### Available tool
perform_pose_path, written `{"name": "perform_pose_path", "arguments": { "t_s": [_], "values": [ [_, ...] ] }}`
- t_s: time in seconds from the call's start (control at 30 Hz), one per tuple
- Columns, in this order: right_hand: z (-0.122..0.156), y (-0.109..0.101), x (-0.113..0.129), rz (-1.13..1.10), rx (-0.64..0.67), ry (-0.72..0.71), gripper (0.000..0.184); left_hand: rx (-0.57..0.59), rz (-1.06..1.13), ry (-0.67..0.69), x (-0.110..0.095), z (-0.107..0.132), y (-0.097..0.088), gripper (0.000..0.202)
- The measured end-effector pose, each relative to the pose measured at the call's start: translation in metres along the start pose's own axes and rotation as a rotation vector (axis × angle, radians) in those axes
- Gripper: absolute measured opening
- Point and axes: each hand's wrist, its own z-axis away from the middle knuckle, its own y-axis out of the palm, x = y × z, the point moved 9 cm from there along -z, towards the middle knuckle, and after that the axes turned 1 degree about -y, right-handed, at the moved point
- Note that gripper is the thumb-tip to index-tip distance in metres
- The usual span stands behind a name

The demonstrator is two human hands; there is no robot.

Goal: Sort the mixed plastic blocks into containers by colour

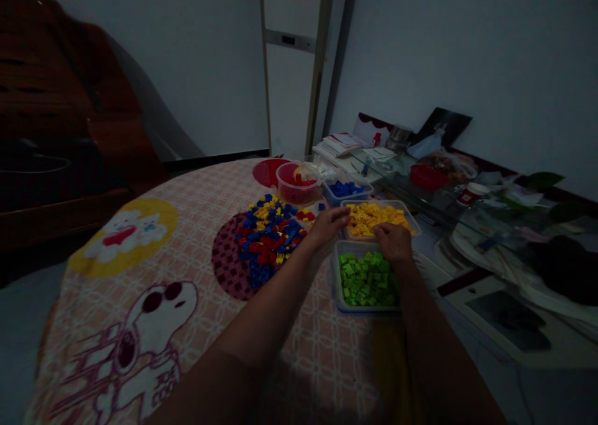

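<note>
My left hand (328, 225) is at the left rim of a clear tub of yellow bricks (374, 216), fingers stretched out and a little apart. Over the front edge of the same tub, my right hand (393, 242) has its fingers curled together; anything between them is hidden. Just below lies a tub of green bricks (367, 280), partly covered by my right wrist. To the left of my left hand, a loose pile of red, blue and yellow bricks (273, 235) spreads over the tablecloth.
Behind the yellow tub stand a tub of blue bricks (346, 188) and a round tub (299, 191) with red pieces. A patterned cloth (196, 225) covers the round table. On the right, a cluttered glass shelf (402, 169) holds papers, a red bowl (427, 177) and a cup (471, 193).
</note>
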Motion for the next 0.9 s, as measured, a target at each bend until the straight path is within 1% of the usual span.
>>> {"name": "perform_pose_path", "arguments": {
  "t_s": [0.07,0.13,0.23,0.27,0.33,0.4,0.47,0.57,0.67,0.77,0.83,0.9],
  "values": [
    [0.0,0.0,0.0,-0.005,0.005,0.004,0.034,-0.074,-0.164,0.016,-0.005,0.0,-0.019,0.032],
    [-0.001,0.0,0.0,-0.01,0.001,-0.006,0.033,-0.129,-0.32,0.01,-0.009,0.002,-0.041,0.031],
    [-0.001,0.0,0.001,-0.001,0.005,-0.018,0.033,-0.188,-0.515,-0.056,-0.011,0.007,-0.07,0.031],
    [-0.001,0.0,0.002,0.003,0.009,-0.019,0.033,-0.208,-0.57,-0.076,-0.011,0.009,-0.077,0.031],
    [-0.001,0.0,0.003,0.006,0.012,-0.025,0.034,-0.236,-0.673,-0.094,-0.013,0.012,-0.086,0.03],
    [0.0,0.0,0.003,0.006,0.01,-0.029,0.035,-0.239,-0.774,-0.101,-0.013,0.014,-0.087,0.027],
    [0.0,0.0,0.003,0.009,0.006,-0.022,0.035,-0.219,-0.883,-0.11,-0.011,0.016,-0.084,0.025],
    [0.0,0.0,0.002,0.013,0.005,-0.011,0.034,-0.169,-1.041,-0.119,-0.008,0.018,-0.077,0.026],
    [-0.001,0.001,0.002,0.023,0.013,-0.007,0.034,-0.097,-1.151,-0.139,-0.002,0.018,-0.069,0.029],
    [0.0,0.001,0.003,0.025,0.015,-0.005,0.034,-0.051,-1.191,-0.155,0.003,0.018,-0.062,0.029],
    [0.0,0.001,0.003,0.018,0.008,-0.007,0.034,-0.052,-1.175,-0.166,0.005,0.018,-0.061,0.026],
    [0.001,0.0,0.003,0.014,-0.001,-0.005,0.034,-0.07,-1.113,-0.169,0.004,0.017,-0.063,0.022]
  ]
}}
